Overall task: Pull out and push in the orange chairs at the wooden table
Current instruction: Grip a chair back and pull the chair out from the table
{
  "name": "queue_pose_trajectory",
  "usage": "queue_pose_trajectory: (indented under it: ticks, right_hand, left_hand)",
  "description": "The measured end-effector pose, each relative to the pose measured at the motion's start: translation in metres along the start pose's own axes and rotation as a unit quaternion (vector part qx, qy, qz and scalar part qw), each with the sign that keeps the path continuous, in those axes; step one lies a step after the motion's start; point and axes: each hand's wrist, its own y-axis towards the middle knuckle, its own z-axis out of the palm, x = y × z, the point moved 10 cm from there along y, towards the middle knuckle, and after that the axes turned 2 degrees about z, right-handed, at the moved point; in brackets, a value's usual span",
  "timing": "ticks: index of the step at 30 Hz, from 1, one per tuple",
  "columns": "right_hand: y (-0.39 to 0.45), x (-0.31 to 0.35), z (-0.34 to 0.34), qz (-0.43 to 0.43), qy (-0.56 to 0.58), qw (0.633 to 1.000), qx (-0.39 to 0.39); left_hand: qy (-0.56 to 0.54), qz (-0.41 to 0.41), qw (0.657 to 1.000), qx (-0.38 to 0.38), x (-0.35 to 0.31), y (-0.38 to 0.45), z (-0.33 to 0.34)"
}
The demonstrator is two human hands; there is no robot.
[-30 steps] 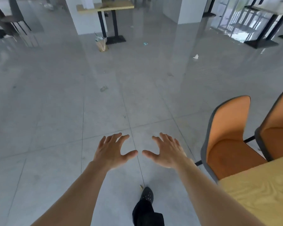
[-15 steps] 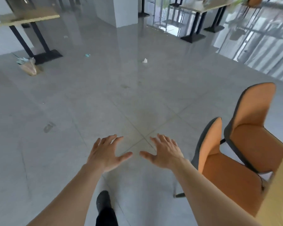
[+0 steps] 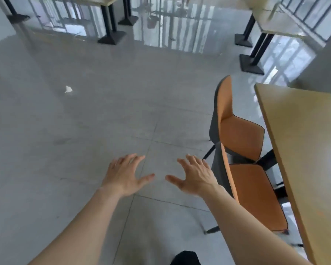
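From the head camera, both bare forearms reach forward over the grey tiled floor (image 3: 84,131). The left hand (image 3: 123,175) is held palm down, its fingers (image 3: 130,158) spread and its thumb stretched toward the other hand; it grasps nothing. The right hand (image 3: 195,175) mirrors it, palm down, fingers (image 3: 194,159) fanned apart, thumb pointing left, also empty. The two thumbs are near each other but apart.

Just right of the right hand stands the nearer orange chair (image 3: 256,196), its dark-edged backrest seen nearly edge-on beside the wrist; whether the hand touches it cannot be told. Its seat runs under the long edge of the wooden worktop (image 3: 304,150). Beyond it the farther orange chair (image 3: 237,131) stands in line, backrest upright, seat facing the same worktop and close to its edge. Thin black legs show beneath both chairs.

A small white scrap (image 3: 68,89) lies on the floor well to the left. Black pedestal table bases (image 3: 112,37) stand at the far side, on glossy tiles that reflect window light. A dark shoe (image 3: 185,258) shows at the bottom edge
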Motion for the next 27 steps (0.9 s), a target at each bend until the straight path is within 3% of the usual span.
queue_pose_trajectory:
  ticks: [8, 15, 21, 27]
  right_hand:
    - [0.025, -0.121, -0.041, 0.185, 0.044, 0.978, -0.088]
    - [-0.008, -0.231, -0.037, 0.357, 0.13, 0.916, -0.131]
    - [-0.052, -0.26, -0.013, 0.487, 0.186, 0.844, -0.122]
    - [-0.077, -0.252, 0.025, 0.602, 0.227, 0.759, -0.1]
  left_hand:
    - [0.04, 0.193, 0.979, 0.056, -0.116, 0.155, 0.001]
    - [0.063, 0.345, 0.933, 0.084, -0.243, 0.235, 0.016]
    - [0.099, 0.49, 0.859, 0.115, -0.328, 0.245, 0.045]
    - [0.118, 0.598, 0.773, 0.179, -0.372, 0.245, 0.083]
